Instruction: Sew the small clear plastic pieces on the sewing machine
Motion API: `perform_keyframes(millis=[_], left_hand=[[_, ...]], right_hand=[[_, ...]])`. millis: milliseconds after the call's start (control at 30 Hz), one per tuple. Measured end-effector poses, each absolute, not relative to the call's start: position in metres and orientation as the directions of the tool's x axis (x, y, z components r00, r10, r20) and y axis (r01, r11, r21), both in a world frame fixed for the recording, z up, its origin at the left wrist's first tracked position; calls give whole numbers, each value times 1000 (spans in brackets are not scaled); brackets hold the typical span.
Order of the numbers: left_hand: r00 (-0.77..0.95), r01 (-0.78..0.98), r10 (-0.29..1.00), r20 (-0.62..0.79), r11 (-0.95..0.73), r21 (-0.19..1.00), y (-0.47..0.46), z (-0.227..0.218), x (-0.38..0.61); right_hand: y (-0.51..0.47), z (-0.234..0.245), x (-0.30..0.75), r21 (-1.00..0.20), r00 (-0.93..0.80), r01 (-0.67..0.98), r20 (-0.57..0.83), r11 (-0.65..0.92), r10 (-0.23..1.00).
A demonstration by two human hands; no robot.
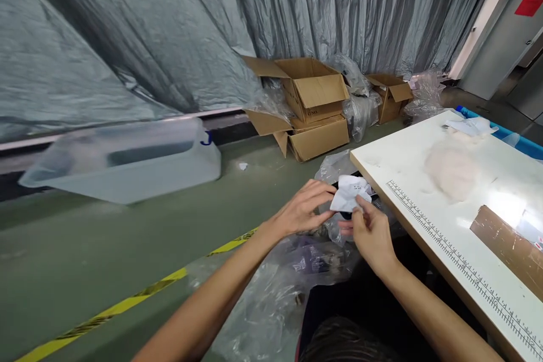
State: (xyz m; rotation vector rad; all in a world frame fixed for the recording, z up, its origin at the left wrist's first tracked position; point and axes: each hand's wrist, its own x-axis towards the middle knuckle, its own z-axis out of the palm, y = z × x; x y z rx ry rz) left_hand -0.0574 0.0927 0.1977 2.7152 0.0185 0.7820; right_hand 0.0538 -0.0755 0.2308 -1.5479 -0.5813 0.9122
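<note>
A crumpled white slip of paper point(348, 193) with small dark handwriting is held up beside the table's left edge. The fingertips of my left hand point(303, 206) pinch its left side. My right hand point(373, 232) grips its lower right, thumb on top. Something dark shows just below the slip, too hidden to name. Clear plastic bags point(316, 260) lie beneath both hands, one with purple in it.
To my right stands a white table point(424, 203) with a printed ruler edge, a brown cardboard piece point(507, 249) and a whitish bundle point(470, 125). Open cardboard boxes point(322, 96) sit by the grey curtain. A translucent tub point(169, 175) rests left, beyond yellow-black floor tape point(156, 284).
</note>
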Motion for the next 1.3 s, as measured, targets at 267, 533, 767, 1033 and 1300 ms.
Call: perform_keyframes(millis=[267,533,767,1033,1300], left_hand=[[933,-80,16,360,-965,251,93,201,-37],[972,-222,-201,118,-953,205,103,214,14],[944,-331,-328,48,-925,189,104,224,31],[976,-175,-105,190,-898,404,111,223,-11],[969,-114,6,249,-878,464,100,220,38]], right_hand=[[-29,240,70,-885,614,-407,-449,-227,649],[-59,249,75,-854,401,-435,-469,-287,787],[-137,217,59,-920,527,328,-10,-214,850],[-226,213,66,-842,431,510,73,-175,899],[-225,199,55,-842,362,517,49,-157,931]])
